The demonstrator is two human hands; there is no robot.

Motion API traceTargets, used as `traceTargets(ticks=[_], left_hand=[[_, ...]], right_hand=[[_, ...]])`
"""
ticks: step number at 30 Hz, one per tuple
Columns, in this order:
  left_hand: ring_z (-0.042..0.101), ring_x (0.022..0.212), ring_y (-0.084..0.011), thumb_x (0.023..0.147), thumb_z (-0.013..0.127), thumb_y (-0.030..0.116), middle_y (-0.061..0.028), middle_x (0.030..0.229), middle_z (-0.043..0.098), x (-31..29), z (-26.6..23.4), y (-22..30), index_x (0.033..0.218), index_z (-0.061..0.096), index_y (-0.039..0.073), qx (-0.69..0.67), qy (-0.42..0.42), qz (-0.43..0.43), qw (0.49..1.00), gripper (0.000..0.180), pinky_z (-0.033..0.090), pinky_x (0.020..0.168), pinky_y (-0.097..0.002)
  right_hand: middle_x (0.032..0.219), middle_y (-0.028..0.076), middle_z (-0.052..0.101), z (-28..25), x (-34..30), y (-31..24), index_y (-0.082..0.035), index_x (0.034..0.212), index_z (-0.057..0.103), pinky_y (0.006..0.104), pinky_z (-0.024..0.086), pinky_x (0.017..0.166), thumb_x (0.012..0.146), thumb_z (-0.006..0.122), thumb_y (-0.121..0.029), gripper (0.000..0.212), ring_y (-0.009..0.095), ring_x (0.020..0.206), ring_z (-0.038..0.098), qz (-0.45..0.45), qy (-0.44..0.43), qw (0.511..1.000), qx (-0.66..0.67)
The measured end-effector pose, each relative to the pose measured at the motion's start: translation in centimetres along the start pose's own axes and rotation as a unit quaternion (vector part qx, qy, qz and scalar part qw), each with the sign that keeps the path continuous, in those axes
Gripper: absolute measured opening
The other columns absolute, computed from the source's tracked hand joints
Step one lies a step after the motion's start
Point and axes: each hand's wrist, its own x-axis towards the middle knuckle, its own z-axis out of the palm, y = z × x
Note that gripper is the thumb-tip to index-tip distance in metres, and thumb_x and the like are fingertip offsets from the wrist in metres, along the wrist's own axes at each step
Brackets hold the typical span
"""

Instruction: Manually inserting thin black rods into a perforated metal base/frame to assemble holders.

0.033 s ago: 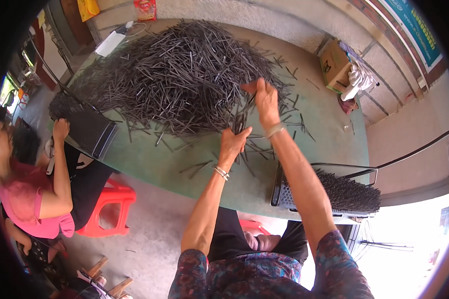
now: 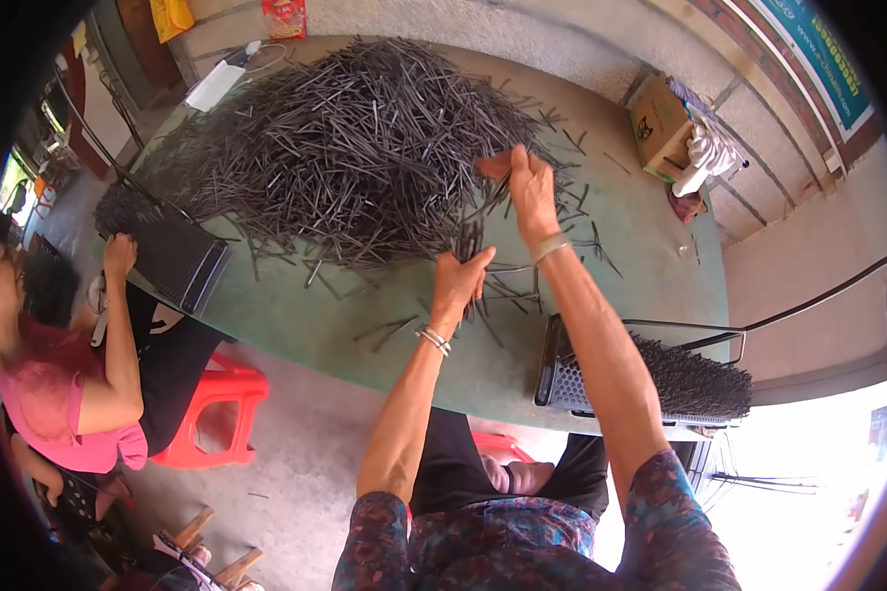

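Note:
A large heap of thin dark sticks [image 2: 365, 148] covers the middle and far part of the green table. Beside its near right edge, my left hand [image 2: 459, 284] is closed round a small bunch of these sticks [image 2: 471, 239], which stand up out of the fist, thumb to the right. Above and to the right, my right hand [image 2: 530, 192] hovers over loose sticks at the heap's right side. Its fingers reach left toward the heap, apart, with no stick plainly visible in them; the fingertips are partly hidden and in shadow.
A perforated black basket [image 2: 570, 382] packed with upright sticks stands under my right forearm at the table's near edge. Another person [image 2: 69, 384] sits at left by a second dark basket [image 2: 182, 261]. A cardboard box [image 2: 660, 128] stands far right, a red stool [image 2: 212, 414] below left.
My right hand has shifted slightly to the right. My left hand stays in place with its bunch of sticks.

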Motion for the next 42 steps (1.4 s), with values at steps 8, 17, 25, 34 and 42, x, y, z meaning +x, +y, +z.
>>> traceTargets(ticks=[8,17,25,34,42], left_hand=[[0.067,0.091,-0.0260,0.086,0.070,0.037,-0.0152,0.094,0.068,2.3,-0.2,-0.3,0.089,0.059,0.006,-0.420,-0.054,-0.083,0.902,0.033,0.054,0.081,-0.0365],[0.060,0.106,-0.0186,0.087,0.061,0.055,-0.0058,0.118,0.060,0.6,1.4,-2.2,0.126,0.051,0.004,-0.409,0.002,-0.063,0.911,0.066,0.052,0.088,-0.0344],[0.061,0.071,-0.0173,0.084,0.059,0.062,-0.0032,0.079,0.063,0.9,-0.3,-3.1,0.098,0.056,0.012,-0.465,-0.054,-0.085,0.879,0.052,0.054,0.074,-0.0372],[0.064,0.084,-0.0194,0.083,0.063,0.059,-0.0074,0.090,0.065,-0.4,1.1,-1.4,0.101,0.058,0.004,-0.439,0.006,-0.062,0.896,0.058,0.055,0.076,-0.0338],[0.060,0.080,-0.0137,0.081,0.077,0.036,-0.0046,0.090,0.062,-1.3,0.8,-1.1,0.100,0.059,0.002,-0.329,0.025,-0.005,0.944,0.043,0.052,0.074,-0.0293]], right_hand=[[0.078,0.022,0.067,-1.1,-2.7,3.1,0.001,0.085,0.063,0.0432,0.051,0.072,0.095,0.046,-0.025,0.032,0.037,0.076,0.066,-0.143,-0.181,0.920,-0.317],[0.078,0.024,0.064,2.0,-5.8,3.6,-0.001,0.086,0.064,0.0464,0.049,0.073,0.094,0.044,-0.053,0.057,0.041,0.076,0.062,0.021,-0.215,0.934,-0.283],[0.085,0.021,0.065,-0.8,-5.1,1.2,-0.001,0.101,0.060,0.0387,0.052,0.066,0.096,0.041,-0.050,0.052,0.037,0.078,0.064,0.159,-0.239,0.947,-0.142],[0.117,0.015,0.056,-2.3,-13.1,2.3,-0.003,0.114,0.055,0.0412,0.046,0.079,0.085,0.060,-0.017,0.032,0.034,0.093,0.058,-0.222,-0.137,0.829,-0.494],[0.116,0.015,0.057,-0.9,-13.0,2.7,-0.006,0.098,0.063,0.0434,0.042,0.084,0.087,0.057,-0.016,0.017,0.032,0.100,0.055,-0.252,-0.089,0.802,-0.535]])
